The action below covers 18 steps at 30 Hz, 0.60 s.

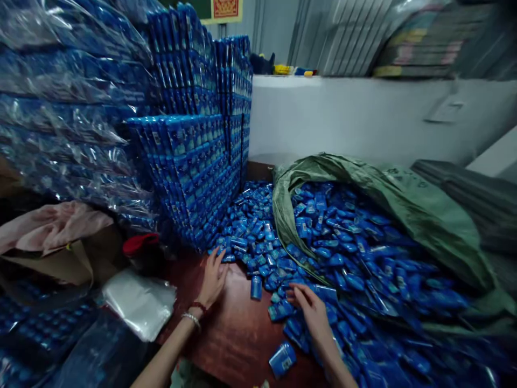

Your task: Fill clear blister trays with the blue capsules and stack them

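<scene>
My left hand (214, 279) is open over the reddish-brown tabletop (230, 334), its fingers spread at the near edge of a heap of small blue packs (258, 248). Its fingertips are close to the packs; whether they touch cannot be made out. My right hand (310, 306) reaches into the right part of the heap, fingers slightly bent and apart, with no pack visibly held. One loose blue pack (256, 287) lies between the hands, and another blue pack (282, 359) is nearer to me. A green woven sack (404, 194) lies on its side, its mouth spilling more packs.
Neat stacks of blue packs (194, 172) rise behind my left hand, beside plastic-wrapped bundles (72, 108). Clear plastic bags (139, 304), a red-topped item (140, 244) and a pink cloth (52, 223) are at the left. A low white wall (343, 118) stands behind.
</scene>
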Tool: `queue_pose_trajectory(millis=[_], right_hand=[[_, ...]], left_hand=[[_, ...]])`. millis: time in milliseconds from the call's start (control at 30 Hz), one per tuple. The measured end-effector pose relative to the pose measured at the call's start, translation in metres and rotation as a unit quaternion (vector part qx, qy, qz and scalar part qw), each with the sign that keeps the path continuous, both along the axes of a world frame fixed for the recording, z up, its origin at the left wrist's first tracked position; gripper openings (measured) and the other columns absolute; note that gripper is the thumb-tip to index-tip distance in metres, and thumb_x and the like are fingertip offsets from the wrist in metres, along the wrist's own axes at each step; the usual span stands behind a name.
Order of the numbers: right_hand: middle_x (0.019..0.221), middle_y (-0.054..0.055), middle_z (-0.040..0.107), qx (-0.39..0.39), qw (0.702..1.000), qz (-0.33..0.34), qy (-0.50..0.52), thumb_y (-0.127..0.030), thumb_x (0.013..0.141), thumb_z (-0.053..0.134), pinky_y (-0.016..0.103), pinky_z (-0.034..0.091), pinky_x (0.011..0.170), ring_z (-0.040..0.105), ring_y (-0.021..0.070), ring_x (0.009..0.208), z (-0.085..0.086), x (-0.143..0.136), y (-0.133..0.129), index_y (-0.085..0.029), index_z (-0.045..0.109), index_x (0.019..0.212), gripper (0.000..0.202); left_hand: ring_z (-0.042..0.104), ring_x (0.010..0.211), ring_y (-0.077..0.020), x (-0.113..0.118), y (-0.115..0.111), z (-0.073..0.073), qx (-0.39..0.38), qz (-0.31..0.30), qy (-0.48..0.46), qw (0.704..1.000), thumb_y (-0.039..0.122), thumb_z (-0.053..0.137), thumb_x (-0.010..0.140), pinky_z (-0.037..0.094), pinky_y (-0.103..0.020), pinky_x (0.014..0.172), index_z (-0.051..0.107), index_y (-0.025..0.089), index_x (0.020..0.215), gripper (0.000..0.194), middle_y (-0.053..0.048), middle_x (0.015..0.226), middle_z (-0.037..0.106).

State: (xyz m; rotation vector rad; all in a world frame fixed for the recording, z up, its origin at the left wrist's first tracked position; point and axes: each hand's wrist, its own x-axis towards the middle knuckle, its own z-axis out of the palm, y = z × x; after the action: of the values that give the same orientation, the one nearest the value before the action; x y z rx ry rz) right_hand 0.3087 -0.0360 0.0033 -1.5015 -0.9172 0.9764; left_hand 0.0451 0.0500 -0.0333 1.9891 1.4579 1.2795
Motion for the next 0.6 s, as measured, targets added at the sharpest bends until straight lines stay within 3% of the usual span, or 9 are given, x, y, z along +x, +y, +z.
queue_pose_trajectory(millis=[67, 200, 300, 433, 533, 600], right_hand=[[0.074, 0.009, 0.071, -0.016, 1.0, -0.011, -0.001, -0.063, 0.062, 0.064, 0.037, 0.055, 0.068, 0.067, 0.0251, 0.066, -0.018, -0.001, -0.028, -0.016, 0.07, 0.085, 0.053], [0.079, 0.009, 0.072, -0.006, 1.0, -0.003, -0.008, -0.062, 0.067, 0.061, 0.034, 0.056, 0.07, 0.068, 0.0259, 0.075, -0.037, -0.012, -0.052, -0.017, 0.071, 0.087, 0.05], [0.089, 0.008, 0.072, 0.022, 0.996, -0.014, -0.083, -0.057, 0.072, 0.058, 0.031, 0.054, 0.078, 0.067, 0.0256, 0.088, -0.038, -0.016, -0.052, -0.019, 0.073, 0.087, 0.043], [0.091, 0.007, 0.072, 0.05, 0.988, -0.006, -0.146, -0.049, 0.078, 0.054, 0.029, 0.053, 0.081, 0.066, 0.0229, 0.09, -0.034, -0.011, -0.053, -0.021, 0.073, 0.089, 0.035], [0.094, 0.006, 0.07, 0.053, 0.987, -0.02, -0.153, -0.049, 0.079, 0.052, 0.032, 0.053, 0.083, 0.065, 0.024, 0.093, -0.033, -0.005, -0.059, -0.024, 0.072, 0.089, 0.034], [0.098, 0.004, 0.069, 0.043, 0.986, -0.061, -0.147, -0.05, 0.08, 0.054, 0.035, 0.054, 0.081, 0.063, 0.0246, 0.098, -0.033, -0.004, -0.064, -0.03, 0.071, 0.09, 0.028]], left_hand=[[0.038, 0.129, -0.023, 0.02, 0.011, -0.008, -0.015, -0.017, -0.002, 1.0, 0.032, 0.039, 0.091, 0.032, -0.047, 0.107, 0.049, 0.021, 0.126, 0.038, -0.011, 0.137, 0.041], [0.044, 0.125, -0.0205, 0.056, 0.044, 0.017, 0.038, -0.089, 0.022, 0.995, 0.03, 0.036, 0.092, 0.036, -0.044, 0.106, 0.054, 0.023, 0.121, 0.035, -0.01, 0.132, 0.049], [0.032, 0.133, -0.026, 0.076, 0.061, 0.023, 0.029, -0.065, 0.104, 0.992, 0.034, 0.037, 0.091, 0.026, -0.053, 0.108, 0.047, 0.023, 0.13, 0.042, -0.012, 0.14, 0.041], [0.014, 0.139, -0.0316, 0.084, 0.061, -0.004, -0.053, -0.039, 0.186, 0.98, 0.041, 0.034, 0.091, 0.007, -0.066, 0.104, 0.032, 0.022, 0.14, 0.053, -0.014, 0.146, 0.032], [0.008, 0.14, -0.0292, 0.073, 0.04, -0.021, -0.059, -0.015, 0.129, 0.99, 0.042, 0.029, 0.091, 0.006, -0.061, 0.108, 0.024, 0.018, 0.143, 0.057, -0.014, 0.15, 0.022], [0.01, 0.14, -0.0273, 0.057, 0.021, -0.023, -0.057, 0.019, 0.06, 0.996, 0.043, 0.03, 0.091, 0.011, -0.055, 0.111, 0.022, 0.022, 0.144, 0.058, -0.011, 0.151, 0.02]])
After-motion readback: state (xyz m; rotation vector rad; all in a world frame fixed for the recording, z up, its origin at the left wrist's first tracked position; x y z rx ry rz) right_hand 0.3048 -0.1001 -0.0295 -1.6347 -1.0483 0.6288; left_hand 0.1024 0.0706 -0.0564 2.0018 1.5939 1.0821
